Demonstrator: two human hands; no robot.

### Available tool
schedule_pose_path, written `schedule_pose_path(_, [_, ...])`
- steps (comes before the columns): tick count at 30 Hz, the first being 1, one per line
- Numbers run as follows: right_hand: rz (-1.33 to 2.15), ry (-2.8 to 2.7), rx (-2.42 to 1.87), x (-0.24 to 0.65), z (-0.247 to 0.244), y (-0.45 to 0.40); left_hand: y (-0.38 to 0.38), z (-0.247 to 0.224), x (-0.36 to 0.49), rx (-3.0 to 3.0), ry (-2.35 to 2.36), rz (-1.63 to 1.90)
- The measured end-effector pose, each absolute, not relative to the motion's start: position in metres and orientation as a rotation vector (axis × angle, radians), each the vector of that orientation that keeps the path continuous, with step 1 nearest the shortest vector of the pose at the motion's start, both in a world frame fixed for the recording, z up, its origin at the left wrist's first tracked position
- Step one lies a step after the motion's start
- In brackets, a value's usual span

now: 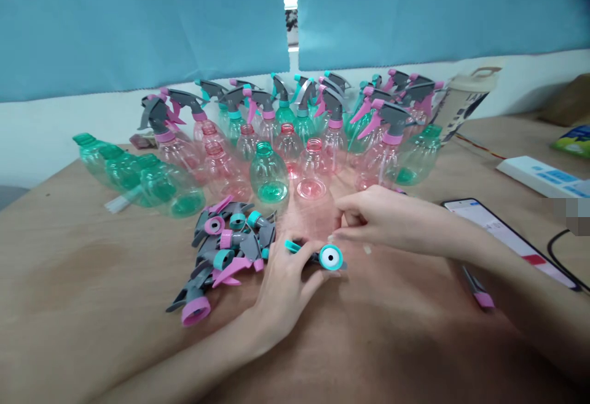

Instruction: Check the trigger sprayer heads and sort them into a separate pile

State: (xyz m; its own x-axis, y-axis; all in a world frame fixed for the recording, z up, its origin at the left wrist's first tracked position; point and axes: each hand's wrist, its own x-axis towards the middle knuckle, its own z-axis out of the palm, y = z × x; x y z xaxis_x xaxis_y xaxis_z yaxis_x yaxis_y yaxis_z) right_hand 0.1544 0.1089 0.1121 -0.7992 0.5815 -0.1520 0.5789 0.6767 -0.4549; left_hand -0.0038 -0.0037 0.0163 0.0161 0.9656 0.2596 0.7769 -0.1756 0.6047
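My left hand is closed around a grey and teal spray bottle trigger head, whose teal collar faces me with a white disc and a dark centre hole. Just above it, my right hand has its fingers pinched together. A small pale spot shows at those fingertips, too small to name. Left of my left hand lies a pile of loose trigger heads with pink and teal collars. Beyond both hands stand uncapped bottles, among them a green bottle and a pink bottle.
Several bottles fitted with trigger heads crowd the back of the table. Green bottles lean at the left. To the right are a phone, a white power strip, a pink-tipped grey tool and a tall cup.
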Motion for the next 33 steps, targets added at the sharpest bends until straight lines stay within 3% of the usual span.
schedule_pose_path(6, [0.843, -2.99, -0.782, 0.157, 0.117, 0.105, -0.004, 0.016, -0.004, 2.004, 1.78, 0.93])
schedule_pose_path(10, [0.69, -3.055, -0.695, 0.153, 0.112, 0.1, -0.003, 0.017, -0.004, 2.0, 1.767, 0.946])
schedule_pose_path(33, [0.292, -3.09, -0.805, 0.149, 0.098, 0.088, -0.006, 0.01, -0.006, 1.995, 1.769, 1.013])
